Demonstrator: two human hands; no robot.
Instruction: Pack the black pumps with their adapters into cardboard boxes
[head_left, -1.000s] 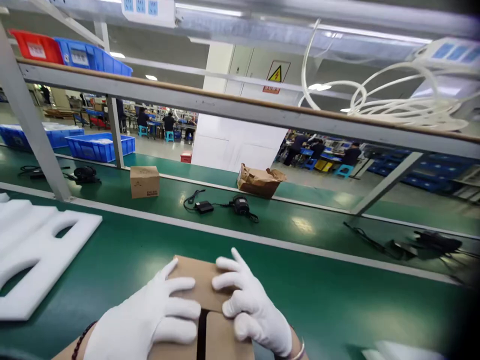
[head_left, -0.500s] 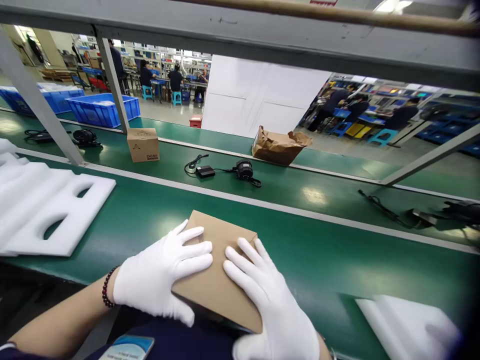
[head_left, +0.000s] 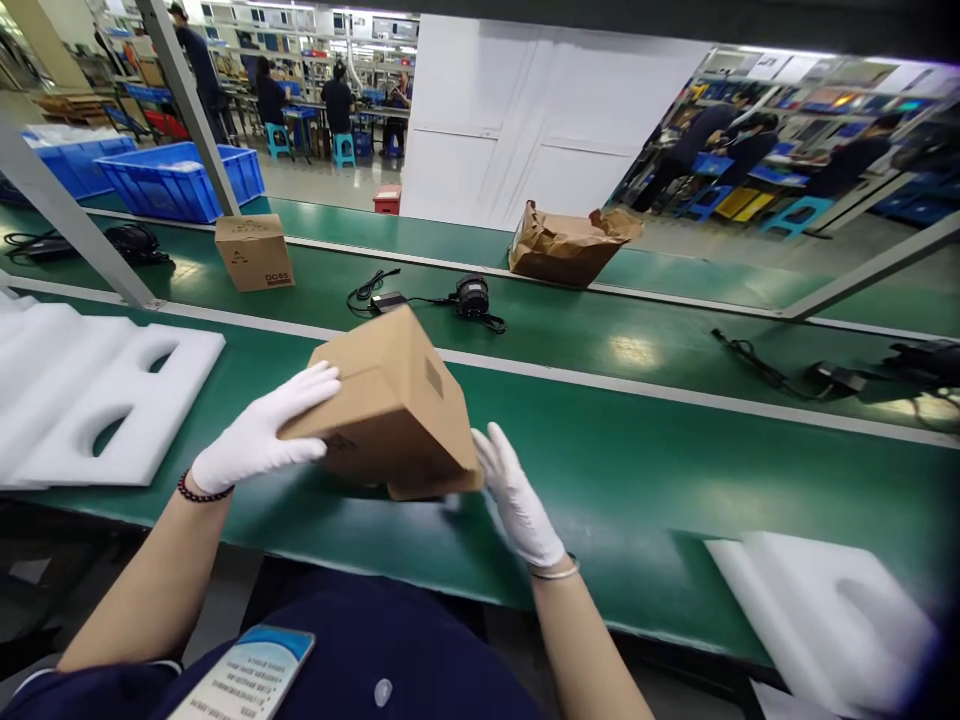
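The cardboard box [head_left: 390, 400] is off the desk [head_left: 637, 470], tilted with one corner down, held over the near green strip between two gloved hands. The left hand [head_left: 259, 435] lies flat against the box's left face, fingers together and stretched along the card. The right hand [head_left: 517, 495] props the lower right edge from beneath, fingers spread and pressed up against the underside — neither hand wraps around it.

The hold is a squeeze between palms, not a grip, so the smooth gloves could slide on the smooth card and let the box drop onto its corner — denting it or jolting whatever is inside. Tilted as it is, the weight leans toward the right hand; if that hand shifts, the box could roll off the desk's near edge into the person's lap. The white foam insert [head_left: 97, 400] just to the left and the second foam piece [head_left: 817, 620] at lower right lie close enough to be knocked by a swinging box.
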